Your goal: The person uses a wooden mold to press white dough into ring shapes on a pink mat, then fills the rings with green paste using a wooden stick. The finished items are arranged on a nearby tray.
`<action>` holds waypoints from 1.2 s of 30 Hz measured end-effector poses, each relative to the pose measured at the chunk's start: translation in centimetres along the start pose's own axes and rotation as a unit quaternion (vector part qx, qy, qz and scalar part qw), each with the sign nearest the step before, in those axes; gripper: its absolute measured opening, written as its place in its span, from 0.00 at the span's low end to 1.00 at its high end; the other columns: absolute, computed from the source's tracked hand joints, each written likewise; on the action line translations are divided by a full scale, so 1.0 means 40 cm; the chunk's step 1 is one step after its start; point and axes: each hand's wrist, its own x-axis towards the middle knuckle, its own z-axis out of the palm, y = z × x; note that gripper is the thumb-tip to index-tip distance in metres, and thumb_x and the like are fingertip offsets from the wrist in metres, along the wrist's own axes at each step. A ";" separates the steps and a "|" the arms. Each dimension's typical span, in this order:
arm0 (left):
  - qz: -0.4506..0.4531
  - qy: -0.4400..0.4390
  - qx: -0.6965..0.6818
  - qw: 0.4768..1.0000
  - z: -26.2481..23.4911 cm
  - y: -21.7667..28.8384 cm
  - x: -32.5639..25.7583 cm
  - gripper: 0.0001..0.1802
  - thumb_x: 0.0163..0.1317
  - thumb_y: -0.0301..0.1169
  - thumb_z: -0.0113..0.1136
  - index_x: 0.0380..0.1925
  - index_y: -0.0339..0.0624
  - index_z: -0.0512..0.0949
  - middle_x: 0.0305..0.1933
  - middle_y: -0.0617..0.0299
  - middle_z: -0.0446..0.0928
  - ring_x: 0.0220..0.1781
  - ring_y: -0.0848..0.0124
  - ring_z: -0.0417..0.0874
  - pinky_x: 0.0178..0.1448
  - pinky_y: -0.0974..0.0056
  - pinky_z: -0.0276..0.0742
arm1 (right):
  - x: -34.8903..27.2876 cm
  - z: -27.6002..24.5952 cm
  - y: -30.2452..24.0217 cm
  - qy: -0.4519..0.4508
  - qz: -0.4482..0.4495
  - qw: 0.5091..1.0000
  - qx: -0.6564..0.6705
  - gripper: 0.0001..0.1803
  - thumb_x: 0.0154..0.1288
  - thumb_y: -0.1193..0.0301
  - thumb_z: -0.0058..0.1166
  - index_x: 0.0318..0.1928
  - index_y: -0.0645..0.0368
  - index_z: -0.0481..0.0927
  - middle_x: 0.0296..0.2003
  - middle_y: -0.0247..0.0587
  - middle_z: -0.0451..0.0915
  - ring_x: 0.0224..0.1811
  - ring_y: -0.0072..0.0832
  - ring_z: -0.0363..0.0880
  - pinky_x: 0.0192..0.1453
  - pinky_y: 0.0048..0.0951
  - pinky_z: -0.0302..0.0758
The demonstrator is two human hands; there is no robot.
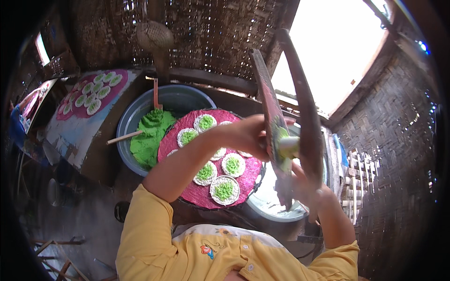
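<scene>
A hinged wooden press (286, 112) is held upright over a pale basin (272, 199) at the right of the scene; its two long paddles are seen edge-on, spread apart at the top and drawn together toward the bottom, so that the long axis runs from upper left to lower right. The left hand (251, 136) is clenched around the nearer paddle at about mid-height; the right hand (304, 187) is placed low at the narrow end, though whether its fingers are closed there cannot be told, since that part is blurred. A green lump of dough (287, 146) is lodged between the paddles, just beside the left hand and above the right; the left hand is therefore the nearer of the two.

To the left of the press, touching distance away, a round pink tray (187, 122) is laid over a support, and white discs with green centres (225, 189) are set on it; further left a grey tub (180, 99) holding green paste (149, 138) is seen; a second tray of discs (92, 93) is placed well apart at the upper left.
</scene>
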 end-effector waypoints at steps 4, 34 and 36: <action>0.209 -0.009 -0.526 0.825 -0.104 0.036 0.071 0.53 0.46 0.28 0.62 0.70 0.44 0.42 0.73 0.50 0.43 0.74 0.47 0.42 0.72 0.41 0.44 | -0.039 -0.097 0.029 -0.076 0.040 0.991 0.101 0.51 0.39 0.45 0.66 0.61 0.59 0.62 0.50 0.59 0.69 0.48 0.47 0.75 0.46 0.40 0.74; 0.222 0.299 -0.582 0.723 -0.247 -0.412 0.015 0.24 0.62 0.60 0.42 0.26 0.55 0.74 0.29 0.64 0.73 0.38 0.63 0.75 0.45 0.59 0.73 | 0.205 -0.305 -0.148 0.106 0.225 0.938 -0.243 0.39 0.47 0.48 0.61 0.46 0.75 0.73 0.32 0.49 0.78 0.29 0.30 0.80 0.33 0.28 0.78; 0.226 0.308 -0.550 0.743 -0.255 -0.404 0.019 0.22 0.65 0.56 0.43 0.26 0.55 0.75 0.29 0.68 0.74 0.36 0.69 0.76 0.44 0.58 0.73 | 0.211 -0.299 -0.141 0.115 0.228 0.931 -0.261 0.40 0.47 0.49 0.61 0.47 0.75 0.72 0.33 0.48 0.78 0.31 0.29 0.79 0.35 0.27 0.77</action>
